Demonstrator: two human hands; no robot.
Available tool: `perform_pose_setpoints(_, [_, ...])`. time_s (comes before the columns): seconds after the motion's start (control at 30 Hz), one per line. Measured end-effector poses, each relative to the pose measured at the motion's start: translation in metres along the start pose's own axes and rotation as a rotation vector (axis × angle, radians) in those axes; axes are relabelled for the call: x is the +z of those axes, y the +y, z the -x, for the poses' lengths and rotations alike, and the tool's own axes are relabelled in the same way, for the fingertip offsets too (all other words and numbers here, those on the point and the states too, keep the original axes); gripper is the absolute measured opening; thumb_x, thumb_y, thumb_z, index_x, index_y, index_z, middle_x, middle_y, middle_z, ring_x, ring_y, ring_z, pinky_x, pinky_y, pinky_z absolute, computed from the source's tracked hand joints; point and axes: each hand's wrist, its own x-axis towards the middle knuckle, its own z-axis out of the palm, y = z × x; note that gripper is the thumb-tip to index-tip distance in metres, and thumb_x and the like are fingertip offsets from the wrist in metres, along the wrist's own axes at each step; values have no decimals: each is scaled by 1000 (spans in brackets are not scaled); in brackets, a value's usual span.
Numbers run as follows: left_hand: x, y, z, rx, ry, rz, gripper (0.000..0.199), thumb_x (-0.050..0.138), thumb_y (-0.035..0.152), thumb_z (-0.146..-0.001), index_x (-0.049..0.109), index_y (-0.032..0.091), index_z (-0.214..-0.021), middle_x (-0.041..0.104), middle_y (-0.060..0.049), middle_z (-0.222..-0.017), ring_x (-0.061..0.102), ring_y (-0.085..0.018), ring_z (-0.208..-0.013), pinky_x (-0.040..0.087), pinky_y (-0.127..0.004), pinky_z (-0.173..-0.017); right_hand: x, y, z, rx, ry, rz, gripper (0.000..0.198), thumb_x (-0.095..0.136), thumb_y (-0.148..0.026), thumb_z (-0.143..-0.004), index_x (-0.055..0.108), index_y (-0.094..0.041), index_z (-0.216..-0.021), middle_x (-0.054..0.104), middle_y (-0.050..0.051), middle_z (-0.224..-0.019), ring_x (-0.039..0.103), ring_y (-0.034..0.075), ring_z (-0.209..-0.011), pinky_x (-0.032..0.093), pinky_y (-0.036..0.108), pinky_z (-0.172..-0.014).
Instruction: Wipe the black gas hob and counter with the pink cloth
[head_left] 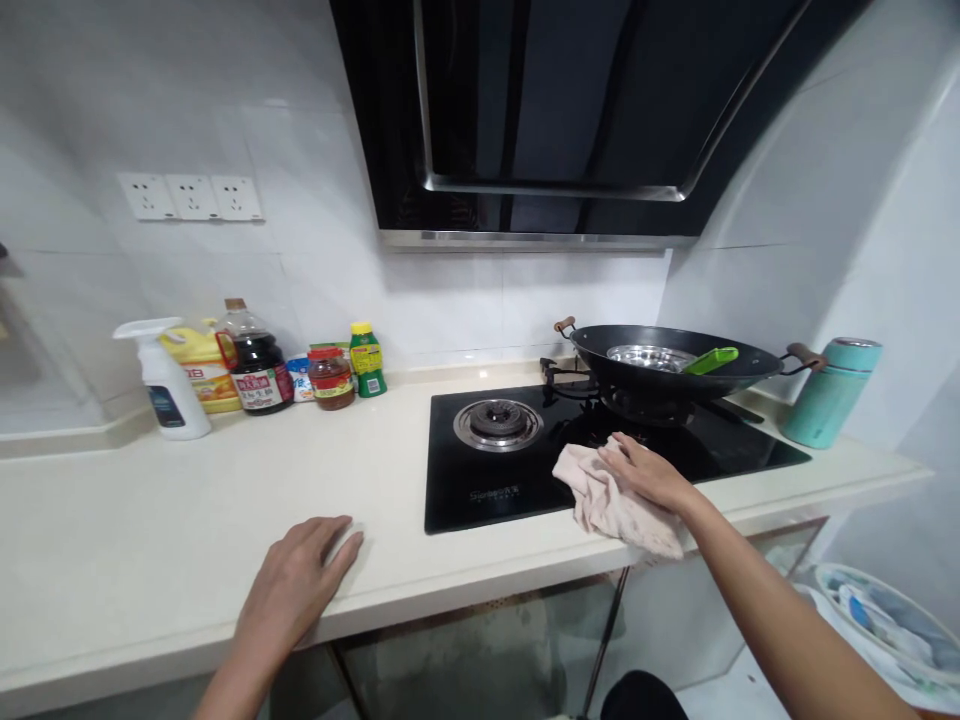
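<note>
My right hand presses a pale pink, stained cloth onto the front of the black glass gas stove. The cloth lies bunched, with one end draped over the worktop's front edge. My left hand rests on the cream worktop, left of the stove, holding nothing, thumb apart from the fingers. Behind the cloth, a black wok stands on the right burner, with a shiny metal rack and a green-handled utensil in it. The left burner is bare.
Along the back wall stand a white spray bottle, a yellow jug, a dark sauce bottle, a red-lidded jar and a green bottle. A teal flask is right of the stove. Overhead hangs a black range hood. A bin stands below right.
</note>
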Motion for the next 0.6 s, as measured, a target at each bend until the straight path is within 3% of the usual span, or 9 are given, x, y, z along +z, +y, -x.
perform_pose_setpoints(0.13, [-1, 0, 0, 8, 5, -2, 45, 49, 57, -92, 75, 23, -105, 78, -8, -110, 71, -29, -106, 53, -41, -96, 1, -15, -34, 36, -35, -97, 79, 40, -74, -95, 48, -18, -150, 52, 16, -152, 49, 31, -140, 37, 44, -116])
perform_pose_setpoints(0.3, [-5, 6, 0, 2, -8, -12, 46, 49, 56, -92, 75, 21, -105, 77, -9, -110, 70, -29, -105, 52, -42, -98, 4, -16, -71, 111, -52, -176, 51, 55, -57, -99, 59, -20, -134, 57, 12, -142, 57, 28, -127, 43, 54, -109])
perform_pose_setpoints(0.6, [-5, 7, 0, -2, -29, -24, 46, 48, 57, -93, 75, 21, -105, 77, -9, -111, 69, -29, -107, 51, -42, -98, -5, -14, -118, 103, -134, -255, 38, 60, -45, -99, 62, -20, -127, 63, 9, -130, 64, 23, -111, 55, 46, -95])
